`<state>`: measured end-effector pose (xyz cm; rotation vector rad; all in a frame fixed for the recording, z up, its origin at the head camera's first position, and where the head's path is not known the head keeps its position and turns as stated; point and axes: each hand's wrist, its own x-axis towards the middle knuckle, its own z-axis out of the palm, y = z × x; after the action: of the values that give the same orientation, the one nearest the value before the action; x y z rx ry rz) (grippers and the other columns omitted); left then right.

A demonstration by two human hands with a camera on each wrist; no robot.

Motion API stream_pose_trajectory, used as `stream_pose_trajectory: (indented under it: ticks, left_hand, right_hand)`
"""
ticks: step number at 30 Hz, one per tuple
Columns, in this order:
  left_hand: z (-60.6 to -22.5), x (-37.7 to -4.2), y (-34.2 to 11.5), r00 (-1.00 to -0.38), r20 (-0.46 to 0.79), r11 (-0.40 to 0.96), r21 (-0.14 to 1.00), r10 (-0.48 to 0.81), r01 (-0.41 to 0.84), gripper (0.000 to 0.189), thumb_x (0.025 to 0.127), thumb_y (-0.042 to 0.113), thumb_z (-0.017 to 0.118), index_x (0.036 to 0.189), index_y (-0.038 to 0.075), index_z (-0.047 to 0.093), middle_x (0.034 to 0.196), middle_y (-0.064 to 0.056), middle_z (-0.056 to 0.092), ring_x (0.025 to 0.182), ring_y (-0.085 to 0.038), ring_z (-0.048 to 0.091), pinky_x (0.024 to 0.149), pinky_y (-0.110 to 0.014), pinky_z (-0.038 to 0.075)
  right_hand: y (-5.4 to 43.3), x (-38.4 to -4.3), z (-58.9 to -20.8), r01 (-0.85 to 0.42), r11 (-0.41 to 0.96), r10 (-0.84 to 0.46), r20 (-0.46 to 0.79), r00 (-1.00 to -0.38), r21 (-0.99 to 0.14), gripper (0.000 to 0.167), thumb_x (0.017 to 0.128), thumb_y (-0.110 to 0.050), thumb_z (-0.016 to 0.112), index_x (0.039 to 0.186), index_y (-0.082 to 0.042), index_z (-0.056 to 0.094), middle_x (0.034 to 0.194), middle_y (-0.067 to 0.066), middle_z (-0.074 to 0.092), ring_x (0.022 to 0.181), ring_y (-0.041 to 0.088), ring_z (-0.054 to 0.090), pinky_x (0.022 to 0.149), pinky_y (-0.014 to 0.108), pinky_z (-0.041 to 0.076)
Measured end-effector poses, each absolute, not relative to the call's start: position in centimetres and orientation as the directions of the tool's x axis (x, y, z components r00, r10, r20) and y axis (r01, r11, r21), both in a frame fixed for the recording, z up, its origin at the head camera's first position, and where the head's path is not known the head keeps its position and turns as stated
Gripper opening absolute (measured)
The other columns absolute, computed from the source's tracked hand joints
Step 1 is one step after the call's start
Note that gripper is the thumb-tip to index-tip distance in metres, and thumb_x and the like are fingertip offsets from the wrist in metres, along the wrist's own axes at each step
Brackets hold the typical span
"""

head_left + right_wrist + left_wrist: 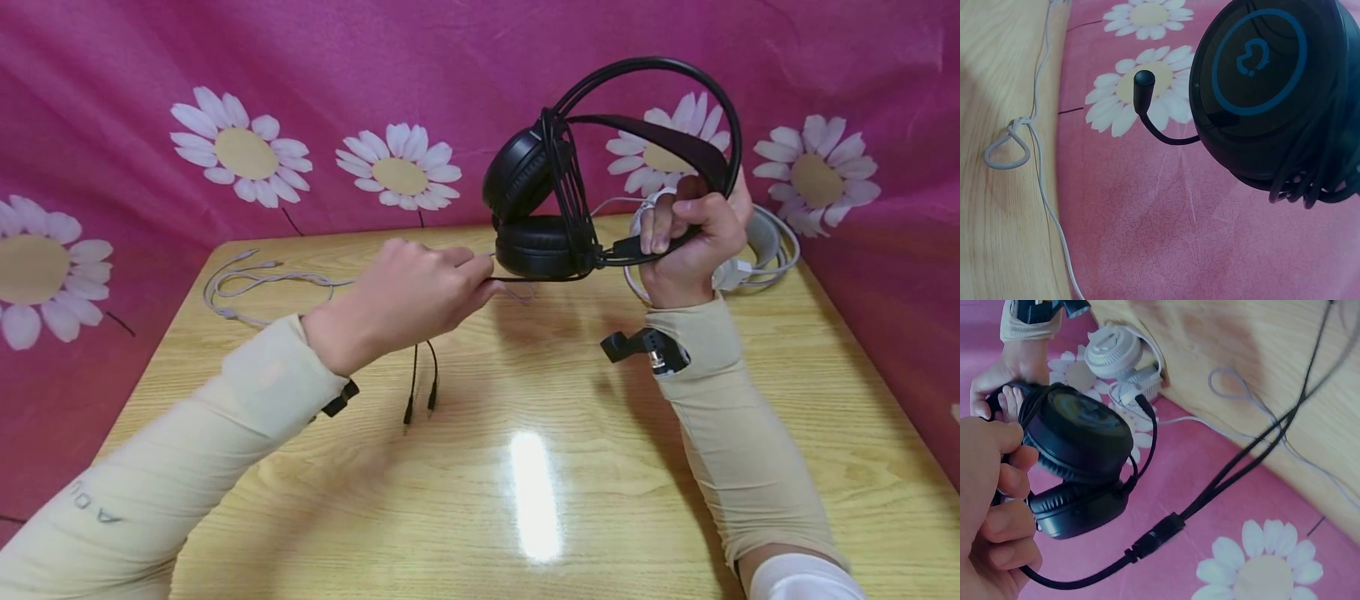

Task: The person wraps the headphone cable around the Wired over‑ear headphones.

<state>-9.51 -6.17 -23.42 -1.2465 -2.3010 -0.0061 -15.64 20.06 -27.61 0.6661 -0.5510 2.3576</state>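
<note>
"Head view first: what is being held up?"

"Black headphones (540, 247), raised above the surface (465, 500), right of its middle and toward the far edge."

"Who has them?"

"A person's right hand (701, 237), its fingers curled round one side of the headband (731, 125)."

"And the left hand (412, 287)?"

"Just left of the ear cups (525, 171), fingers closed on a black cable (532, 279) that runs to the headphones. Two plugs (408, 408) hang below that hand. The left wrist view shows a joint (1157, 537) where the cable splits into two strands (1196, 505)."

"Is all of it loose?"

"Only part; the rest is wound in loops (558, 158) beside the ear cups. The right wrist view adds a microphone (1143, 90) standing out from one cup."

"What else lies on the surface?"

"A thin pale cable (213, 287) near the far left corner. Toward the far right corner, a white and grey device (763, 237), partly hidden behind the right hand; I cannot tell what it is. A pink flowered cloth (480, 67) hangs behind the far edge."
</note>
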Motion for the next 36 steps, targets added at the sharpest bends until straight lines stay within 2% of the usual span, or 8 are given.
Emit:
stream_pose_trajectory:
  ticks: [10,23,29,36]
  left_hand:
    - [-21.3,-9.9,-6.8,-0.430,0.357,0.541,-0.315,0.829,0.780,0.032,0.100,0.030,0.066,0.076,0.010,0.058,0.060,-0.002,0.054,0.043,-0.021,0.047,0.040,-0.036,0.037]
    - [-18.4,-10.2,-7.1,-0.451,0.259,0.516,-0.314,0.854,0.797,0.031,0.100,0.031,0.066,0.077,0.010,0.062,0.065,-0.003,0.062,0.048,-0.024,0.055,0.043,-0.038,0.041]
    - [-17.3,-10.2,-6.8,-0.431,0.251,0.498,-0.375,0.867,0.782,0.030,0.098,0.023,0.066,0.073,0.010,0.060,0.062,-0.003,0.060,0.050,-0.025,0.049,0.049,-0.039,0.039]
    - [-16.1,-10.2,-6.7,-0.472,0.220,0.521,-0.376,0.854,0.766,0.020,0.097,0.026,0.069,0.084,0.010,0.069,0.073,-0.004,0.070,0.057,-0.029,0.059,0.052,-0.043,0.050]
  right_hand:
    - [19.9,-15.7,-27.7,-0.669,-0.703,0.428,0.606,-0.671,-0.243,0.011,0.070,0.008,0.045,0.080,0.004,0.044,0.039,-0.001,0.023,0.027,0.013,0.017,0.030,0.026,0.016]
    - [19.9,-15.3,-27.6,-0.660,-0.705,0.412,0.607,-0.679,-0.259,0.008,0.069,0.008,0.040,0.076,0.004,0.040,0.041,0.001,0.024,0.027,0.013,0.018,0.029,0.026,0.015]
    - [20.0,-15.1,-27.6,-0.663,-0.702,0.401,0.626,-0.669,-0.259,0.007,0.071,0.007,0.040,0.076,0.002,0.039,0.041,0.001,0.023,0.027,0.013,0.018,0.030,0.026,0.016]
    - [20.1,-15.1,-27.2,-0.645,-0.721,0.380,0.632,-0.675,-0.255,0.010,0.068,0.009,0.039,0.077,0.006,0.042,0.041,0.001,0.024,0.026,0.013,0.018,0.029,0.026,0.015]
